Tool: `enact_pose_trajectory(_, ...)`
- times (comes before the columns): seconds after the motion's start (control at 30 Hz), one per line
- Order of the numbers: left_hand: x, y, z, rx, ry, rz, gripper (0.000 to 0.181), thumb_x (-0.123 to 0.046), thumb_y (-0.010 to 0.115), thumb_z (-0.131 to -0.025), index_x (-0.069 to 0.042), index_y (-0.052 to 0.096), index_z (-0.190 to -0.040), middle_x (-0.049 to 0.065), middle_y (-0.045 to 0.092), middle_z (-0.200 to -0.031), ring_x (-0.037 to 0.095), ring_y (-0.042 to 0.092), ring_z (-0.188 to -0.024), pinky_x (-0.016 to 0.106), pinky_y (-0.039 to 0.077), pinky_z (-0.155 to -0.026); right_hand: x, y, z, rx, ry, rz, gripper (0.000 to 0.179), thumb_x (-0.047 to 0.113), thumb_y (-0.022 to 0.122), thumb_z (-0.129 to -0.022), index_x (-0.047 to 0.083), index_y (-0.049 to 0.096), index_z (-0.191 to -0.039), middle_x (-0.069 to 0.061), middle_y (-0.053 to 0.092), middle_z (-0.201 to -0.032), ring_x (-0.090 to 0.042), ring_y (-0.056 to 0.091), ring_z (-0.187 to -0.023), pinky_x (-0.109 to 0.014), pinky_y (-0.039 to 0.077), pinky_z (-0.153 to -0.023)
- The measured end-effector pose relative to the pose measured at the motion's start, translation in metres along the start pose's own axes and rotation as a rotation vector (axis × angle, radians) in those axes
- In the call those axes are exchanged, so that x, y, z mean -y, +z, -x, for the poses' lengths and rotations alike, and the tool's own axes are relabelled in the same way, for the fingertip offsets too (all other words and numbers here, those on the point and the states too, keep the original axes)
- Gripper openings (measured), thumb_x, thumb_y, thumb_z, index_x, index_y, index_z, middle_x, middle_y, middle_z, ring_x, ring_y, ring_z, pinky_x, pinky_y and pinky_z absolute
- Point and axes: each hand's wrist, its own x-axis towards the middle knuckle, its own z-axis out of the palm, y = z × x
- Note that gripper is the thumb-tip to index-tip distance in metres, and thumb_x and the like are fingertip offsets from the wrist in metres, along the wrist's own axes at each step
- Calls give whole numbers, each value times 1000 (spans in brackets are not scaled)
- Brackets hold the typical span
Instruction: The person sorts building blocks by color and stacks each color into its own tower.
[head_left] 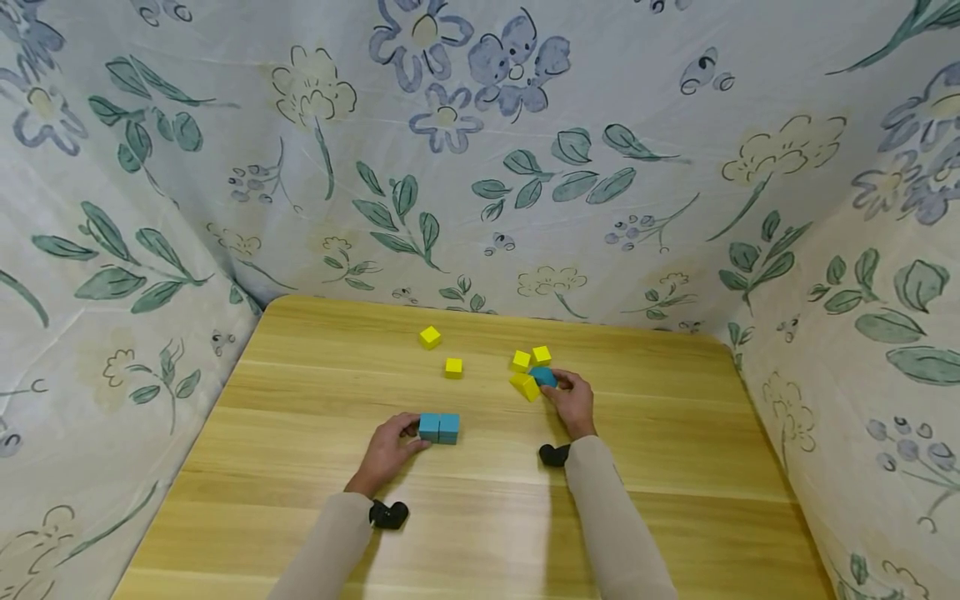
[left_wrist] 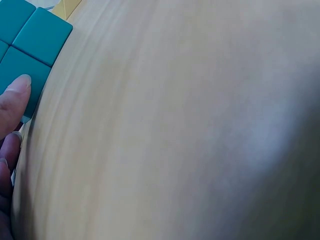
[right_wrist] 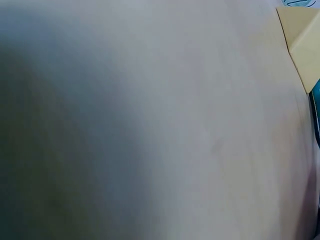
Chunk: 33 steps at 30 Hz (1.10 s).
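Observation:
In the head view, two blue cubes (head_left: 447, 423) sit side by side on the wooden table. My left hand (head_left: 388, 450) pinches their left end between thumb and fingers. The left wrist view shows the thumb (left_wrist: 19, 95) against the front of a blue cube (left_wrist: 42, 35). Farther back and to the right, my right hand (head_left: 572, 402) grips a rounded blue block (head_left: 543, 377) by its right side. Right beside that block is a yellow wedge-like block (head_left: 525, 385). Only edges of the yellow and blue blocks show in the right wrist view; the fingers are mostly hidden there.
Two yellow cubes (head_left: 521, 361) stand just behind the rounded blue block. Another yellow cube (head_left: 453, 368) lies behind the blue pair, and one more yellow cube (head_left: 430, 337) sits near the back edge. Flower-patterned cloth (head_left: 442, 208) hangs behind and beside the table (head_left: 300, 375).

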Motion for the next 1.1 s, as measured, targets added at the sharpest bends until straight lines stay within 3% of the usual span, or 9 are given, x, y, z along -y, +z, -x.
enact_pose_trajectory(0.3, 0, 0, 0, 9, -14, -7, 40, -14, 78, -80, 1, 64, -115, 2, 62, -94, 20, 58, -89, 42, 50, -81, 0, -6, 5, -28, -29, -56, 39, 11, 73, -87, 0, 62, -123, -19, 59, -113, -29, 51, -98, -38, 44, -84)
enact_pose_trajectory(0.47, -2, 0, 1, 4, -4, -11, 40, -13, 78, -80, 1, 65, -115, 1, 62, -93, 20, 58, -88, 41, 50, -80, 5, -11, 11, -29, -57, -79, 39, 13, 71, -89, 1, 62, -124, -16, 59, -121, -27, 51, -99, -34, 45, -81)
enact_pose_trajectory(0.83, -2, -1, 0, -2, 0, 5, 36, -11, 79, -79, -1, 66, -111, 0, 61, -90, 18, 57, -86, 41, 49, -79, 32, -12, 36, 6, -152, -151, 41, 18, 73, -88, 1, 62, -123, -16, 59, -125, -31, 50, -106, -41, 37, -91)
enact_pose_trajectory(1.1, -2, 0, 0, -1, -2, 6, 36, -12, 78, -79, -2, 66, -111, 0, 61, -91, 19, 57, -86, 42, 49, -79, 54, -1, 56, 36, -260, -160, 37, 14, 74, -86, 1, 64, -119, -15, 61, -117, -34, 52, -104, -41, 37, -89)
